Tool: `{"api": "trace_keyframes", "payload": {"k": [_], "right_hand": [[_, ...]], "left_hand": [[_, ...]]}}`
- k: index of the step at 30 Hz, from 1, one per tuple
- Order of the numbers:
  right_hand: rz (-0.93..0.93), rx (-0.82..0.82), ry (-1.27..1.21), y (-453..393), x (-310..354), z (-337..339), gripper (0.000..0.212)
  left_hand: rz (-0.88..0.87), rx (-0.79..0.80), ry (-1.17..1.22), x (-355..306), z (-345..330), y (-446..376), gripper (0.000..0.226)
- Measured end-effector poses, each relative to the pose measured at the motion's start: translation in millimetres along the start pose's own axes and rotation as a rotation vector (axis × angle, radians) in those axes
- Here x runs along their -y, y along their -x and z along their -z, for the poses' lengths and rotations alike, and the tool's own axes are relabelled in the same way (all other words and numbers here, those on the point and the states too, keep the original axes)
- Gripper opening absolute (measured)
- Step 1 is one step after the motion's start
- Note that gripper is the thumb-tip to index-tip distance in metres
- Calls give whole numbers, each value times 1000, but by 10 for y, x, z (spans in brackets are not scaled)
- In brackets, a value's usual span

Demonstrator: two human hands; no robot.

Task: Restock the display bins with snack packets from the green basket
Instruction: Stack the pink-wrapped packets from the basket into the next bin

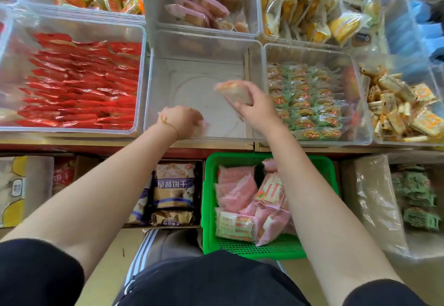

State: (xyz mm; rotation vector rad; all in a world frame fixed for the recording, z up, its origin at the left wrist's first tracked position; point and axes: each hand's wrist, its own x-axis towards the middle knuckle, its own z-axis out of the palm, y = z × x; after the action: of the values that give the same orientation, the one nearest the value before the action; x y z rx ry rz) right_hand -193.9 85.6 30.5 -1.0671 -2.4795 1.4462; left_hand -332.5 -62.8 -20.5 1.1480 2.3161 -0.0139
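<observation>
**Both hands over the middle bin; stock lying near and below**

The right hand (252,106) is being held over the right half of the clear middle bin (153,84), its fingers curled round a snack packet (234,92) gripped from the near side. The packet is blurred; its long axis is judged to be running from far-left to near-right, with the free end pointing toward the far-left of the bin.

The left hand (182,119) is being held low at the near edge of the same bin. Pale pink wrapper (204,126) is showing just beyond its fingers, so a packet is probably being set down or pinched there, but the finger posture is blurred and cannot be told for certain.

The bin floor is showing bare between and beyond the two hands. The deciding relation is noted as follows: open floor is lying far and left of the right hand's packet, so a short forward-and-down release is judged sufficient.

The green basket (322,173) is standing near and below the shelf edge, directly under the right forearm. Pink packets (234,190) are lying heaped in it, long axes mixed. The right hand is judged the nearer for the next pick.

Flanking the middle bin, red packets (79,84) are being displayed to the left and green packets (305,99) to the right.
</observation>
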Motion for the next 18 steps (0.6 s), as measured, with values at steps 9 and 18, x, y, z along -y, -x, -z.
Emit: {"api": "trace_keyframes", "payload": {"k": [9, 18], "right_hand": [[-69, 470, 1085, -182, 254, -393, 30], [-206, 704, 756, -176, 14, -351, 30]], "left_hand": [[-10, 359, 52, 99, -83, -199, 36], [23, 308, 167, 118, -113, -50, 41]]}}
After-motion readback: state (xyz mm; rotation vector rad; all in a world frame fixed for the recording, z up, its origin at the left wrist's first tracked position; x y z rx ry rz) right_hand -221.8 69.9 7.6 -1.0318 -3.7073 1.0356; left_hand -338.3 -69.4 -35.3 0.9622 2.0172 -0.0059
